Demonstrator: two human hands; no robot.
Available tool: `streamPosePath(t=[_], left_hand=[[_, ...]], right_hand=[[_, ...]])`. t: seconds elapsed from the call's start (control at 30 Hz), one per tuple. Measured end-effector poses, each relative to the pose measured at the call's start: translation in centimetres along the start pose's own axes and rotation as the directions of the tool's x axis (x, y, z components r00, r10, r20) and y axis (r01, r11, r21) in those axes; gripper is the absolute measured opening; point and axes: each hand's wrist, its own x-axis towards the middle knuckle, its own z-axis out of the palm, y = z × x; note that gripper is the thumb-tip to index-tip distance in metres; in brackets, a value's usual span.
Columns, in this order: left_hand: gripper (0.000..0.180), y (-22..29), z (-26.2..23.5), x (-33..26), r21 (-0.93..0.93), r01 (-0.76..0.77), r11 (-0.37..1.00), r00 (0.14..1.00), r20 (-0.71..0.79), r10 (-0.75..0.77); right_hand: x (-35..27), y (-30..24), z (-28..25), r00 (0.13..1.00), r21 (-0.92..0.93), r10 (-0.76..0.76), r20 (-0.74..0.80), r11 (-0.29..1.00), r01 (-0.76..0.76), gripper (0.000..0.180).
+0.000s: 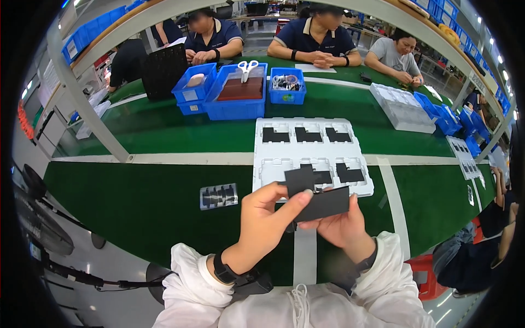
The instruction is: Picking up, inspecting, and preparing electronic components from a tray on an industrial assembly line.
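Note:
Both hands hold a flat black L-shaped piece (326,204) above the near edge of a white moulded tray (356,158). My left hand (269,212) grips it from the left, with the thumb pressed on its face near the inner corner. My right hand (345,227) supports the right part from below and at its right edge; some of its fingers are hidden behind the piece. In the tray's recesses lie several similar black pieces (309,135), while the near-left recess shows bare white plastic. Left of my hands, a small clear pack with black strips (219,197) lies on the green mat.
Blue bins (236,109) stand beyond the tray, one holding a brown block and white-handled scissors (247,70). Stacked clear trays (402,109) are at far right. A metal shelf post (90,101) rises at left. Several people sit across the green table (164,128).

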Motion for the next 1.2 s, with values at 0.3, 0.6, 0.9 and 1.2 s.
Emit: streamPosePath(t=[0.3,0.6,0.9,1.2], left_hand=[[0.012,0.0,0.6,-0.5,0.165,-0.243,0.956,0.969,-0.002,0.247],[0.02,3.4,1.5,0.8,-0.007,-0.215,0.977,0.971,0.108,0.215],[0.019,4.3,1.3,2.0,0.002,-0.283,0.959,0.933,0.233,0.275],[0.019,3.3,1.1,2.7,0.01,-0.172,0.985,0.894,0.422,0.152]], right_hand=[[0.1,-1.9,3.6,0.953,-0.91,-0.302,0.021,0.388,0.143,0.025],[2.5,-6.3,8.1,0.986,-0.992,-0.169,0.002,0.123,0.023,0.026],[3.0,-9.0,9.9,0.91,-0.966,-0.375,0.179,0.109,0.235,0.011],[3.1,-8.4,10.9,0.892,-0.954,-0.341,0.296,-0.16,0.255,0.006]])
